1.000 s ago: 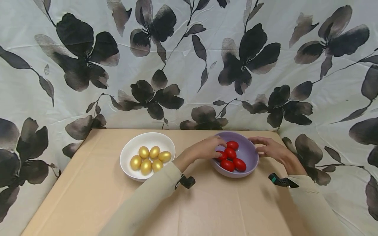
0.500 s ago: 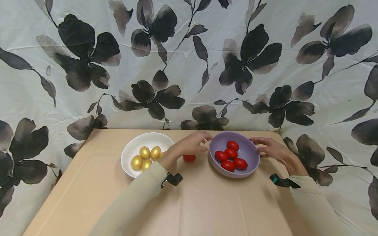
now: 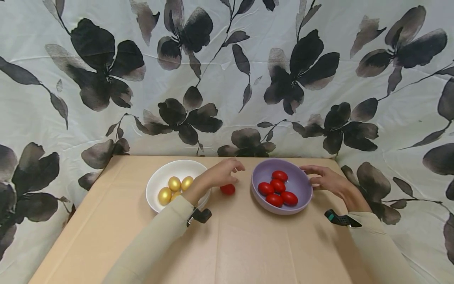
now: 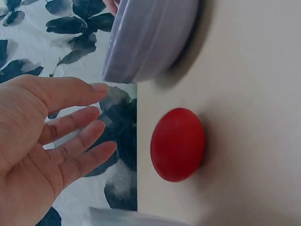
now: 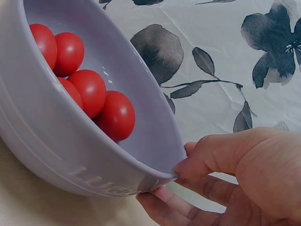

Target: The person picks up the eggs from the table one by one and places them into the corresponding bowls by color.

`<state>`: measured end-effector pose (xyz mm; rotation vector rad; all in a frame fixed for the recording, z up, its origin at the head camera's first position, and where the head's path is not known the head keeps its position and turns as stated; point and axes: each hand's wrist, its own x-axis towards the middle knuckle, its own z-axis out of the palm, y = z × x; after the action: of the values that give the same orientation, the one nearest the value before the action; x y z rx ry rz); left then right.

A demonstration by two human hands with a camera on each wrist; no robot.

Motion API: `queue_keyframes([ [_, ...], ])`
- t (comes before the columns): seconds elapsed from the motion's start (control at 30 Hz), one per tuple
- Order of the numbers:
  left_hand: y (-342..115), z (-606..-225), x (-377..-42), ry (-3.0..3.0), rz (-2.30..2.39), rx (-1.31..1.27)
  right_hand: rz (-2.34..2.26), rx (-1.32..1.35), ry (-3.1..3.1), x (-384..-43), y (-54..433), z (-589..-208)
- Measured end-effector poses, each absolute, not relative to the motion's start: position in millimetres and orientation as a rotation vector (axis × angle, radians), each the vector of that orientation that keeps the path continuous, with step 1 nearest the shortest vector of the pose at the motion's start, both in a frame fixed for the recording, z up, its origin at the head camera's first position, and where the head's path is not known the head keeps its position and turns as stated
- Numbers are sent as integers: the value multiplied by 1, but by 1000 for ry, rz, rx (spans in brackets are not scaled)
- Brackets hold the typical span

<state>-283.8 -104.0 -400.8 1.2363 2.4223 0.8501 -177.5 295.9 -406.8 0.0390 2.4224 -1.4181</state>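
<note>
My left hand (image 3: pixel 221 173) hovers with loosely bent, spread fingers between the two bowls, holding nothing. Just below it a red egg (image 4: pixel 178 145) lies on its own on the table, apart from the fingers. With thumb and fingertips, my right hand (image 3: pixel 328 181) pinches the right rim of the purple bowl (image 5: pixel 89 150). Inside that bowl several red eggs (image 3: pixel 278 186) sit in a cluster. The white bowl (image 3: pixel 156 177), at the left, contains several gold eggs (image 3: pixel 174 184); my left wrist and forearm cover its right part.
A light wood-toned table (image 3: pixel 244 244) carries both bowls. Behind it hangs a white cloth (image 3: pixel 227 86) printed with dark flowers, close against the table's back edge. Each wrist wears a black strap device (image 3: pixel 342 219).
My left hand has lifted out of the purple bowl and moved left, over toward the white bowl. A red egg now shows on the table between the bowls. The right hand stays put.
</note>
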Motion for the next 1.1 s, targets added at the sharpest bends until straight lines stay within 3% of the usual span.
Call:
queue_keyframes([
  [0.77, -102, -413, -280, 2448, 454, 1127, -1429, 33, 2413, -180, 296, -408],
  [1.1, -98, -419, -277, 2529, 309, 1208, -1437, 15, 2407, -177, 295, -406],
])
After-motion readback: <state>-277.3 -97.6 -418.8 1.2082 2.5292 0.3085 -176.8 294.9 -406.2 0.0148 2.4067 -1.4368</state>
